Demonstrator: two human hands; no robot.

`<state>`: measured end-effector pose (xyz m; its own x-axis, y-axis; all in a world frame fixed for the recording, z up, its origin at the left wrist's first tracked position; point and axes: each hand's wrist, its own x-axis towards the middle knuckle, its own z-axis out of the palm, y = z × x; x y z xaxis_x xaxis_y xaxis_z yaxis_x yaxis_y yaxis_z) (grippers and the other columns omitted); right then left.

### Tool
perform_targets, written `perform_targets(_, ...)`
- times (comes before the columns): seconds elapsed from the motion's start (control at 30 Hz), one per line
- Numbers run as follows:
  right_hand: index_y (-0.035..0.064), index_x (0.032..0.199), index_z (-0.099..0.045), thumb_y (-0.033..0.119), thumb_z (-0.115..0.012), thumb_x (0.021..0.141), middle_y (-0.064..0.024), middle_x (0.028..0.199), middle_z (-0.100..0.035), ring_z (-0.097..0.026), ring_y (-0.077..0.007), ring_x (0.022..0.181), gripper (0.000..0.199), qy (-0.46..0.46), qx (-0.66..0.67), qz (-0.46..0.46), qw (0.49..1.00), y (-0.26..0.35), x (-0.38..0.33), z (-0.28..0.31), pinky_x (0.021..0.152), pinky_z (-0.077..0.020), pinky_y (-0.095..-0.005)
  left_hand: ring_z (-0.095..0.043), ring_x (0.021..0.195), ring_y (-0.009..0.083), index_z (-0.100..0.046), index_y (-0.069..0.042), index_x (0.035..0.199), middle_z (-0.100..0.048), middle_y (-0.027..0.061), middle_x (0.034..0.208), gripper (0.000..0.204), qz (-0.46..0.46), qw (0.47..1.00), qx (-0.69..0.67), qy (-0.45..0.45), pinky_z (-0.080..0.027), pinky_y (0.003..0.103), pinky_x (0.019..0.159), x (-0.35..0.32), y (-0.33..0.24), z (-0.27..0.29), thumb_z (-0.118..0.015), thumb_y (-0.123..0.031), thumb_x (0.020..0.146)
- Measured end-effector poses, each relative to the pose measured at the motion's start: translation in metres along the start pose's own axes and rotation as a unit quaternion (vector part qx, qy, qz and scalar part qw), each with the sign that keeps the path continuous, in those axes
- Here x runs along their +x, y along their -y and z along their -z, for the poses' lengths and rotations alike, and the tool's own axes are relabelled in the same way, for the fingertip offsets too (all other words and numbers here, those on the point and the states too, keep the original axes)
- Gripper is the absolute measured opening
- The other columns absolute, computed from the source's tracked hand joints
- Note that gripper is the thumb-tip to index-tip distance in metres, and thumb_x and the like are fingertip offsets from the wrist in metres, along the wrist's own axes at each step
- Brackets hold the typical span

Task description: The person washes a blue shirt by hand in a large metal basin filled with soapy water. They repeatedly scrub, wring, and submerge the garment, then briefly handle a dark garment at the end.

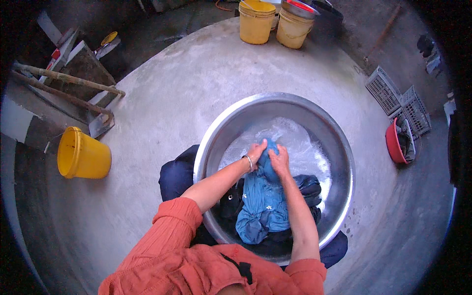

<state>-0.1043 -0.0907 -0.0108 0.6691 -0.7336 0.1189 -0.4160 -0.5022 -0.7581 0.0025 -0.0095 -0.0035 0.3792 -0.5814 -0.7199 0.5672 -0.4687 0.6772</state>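
A wide metal basin [339, 132] stands between my knees, with soapy, foamy water [295, 132] inside. My left hand [255, 153], with a bracelet at its wrist, grips one side of a wet blue garment [265, 194] that has small white marks. Closed on the other side of the same bunched cloth is my right hand [280, 160]. Both hands are over the water near the basin's middle, close together. The rest of the garment trails toward me, onto dark clothes [309, 189] lying in the basin's near half.
A yellow bucket [86, 153] lies tilted on the concrete floor at the left. Two more yellow buckets [257, 22] stand at the far side. Grey plastic crates [386, 91] and a red basin [395, 142] are at the right. Wooden poles [69, 78] lean at the far left.
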Motion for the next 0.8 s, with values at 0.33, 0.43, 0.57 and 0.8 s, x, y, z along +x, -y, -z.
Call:
perform_targets(0.33, 0.0052, 0.072, -0.059, 0.025, -0.055, 0.080, -0.0144, 0.077, -0.056, -0.056, -0.0336, 0.068, 0.022, -0.148, -0.125, 0.046, 0.980, 0.067, -0.010, 0.015, 0.057, -0.0445, -0.0400, -0.058, 0.074, 0.0200, -0.059, -0.008, 0.082, -0.061, 0.0075, 0.082, 0.042, 0.019, 0.898, -0.283, 0.336, -0.047, 0.033, 0.068, 0.017, 0.018, -0.011, -0.047, -0.049, 0.082)
perform_targets(0.43, 0.0076, 0.082, -0.058, 0.037, -0.050, 0.082, -0.0162, 0.088, -0.056, -0.056, -0.0339, 0.078, 0.031, -0.112, -0.216, -0.102, 0.964, 0.003, 0.018, 0.049, 0.066, -0.0446, -0.0438, -0.059, 0.080, 0.0214, -0.057, -0.004, 0.092, -0.061, 0.0100, 0.090, 0.038, 0.042, 0.976, -0.126, 0.171, -0.046, 0.035, 0.076, -0.006, -0.002, -0.024, -0.048, -0.039, 0.083)
perform_targets(0.57, 0.0202, 0.123, -0.043, 0.052, -0.048, 0.078, -0.0195, 0.125, -0.036, -0.044, -0.0419, 0.105, 0.055, -0.077, -0.289, -0.263, 0.917, -0.014, 0.018, 0.084, 0.082, -0.0403, -0.0495, -0.049, 0.107, 0.0293, -0.045, 0.000, 0.118, -0.048, 0.0136, 0.122, 0.060, 0.072, 0.996, -0.027, 0.048, -0.037, 0.048, 0.090, 0.001, -0.004, -0.005, -0.040, -0.050, 0.085)
perform_targets(0.8, 0.0017, 0.100, -0.058, 0.036, -0.058, 0.077, -0.0214, 0.099, -0.054, -0.051, -0.0342, 0.095, 0.041, 0.054, 0.050, -0.095, 0.993, -0.048, 0.012, 0.008, 0.081, -0.0411, -0.0393, -0.048, 0.106, 0.0278, -0.048, -0.007, 0.114, -0.048, 0.0122, 0.120, 0.074, 0.085, 0.975, -0.133, 0.154, -0.036, 0.050, 0.087, 0.001, 0.004, -0.008, -0.043, -0.068, 0.074)
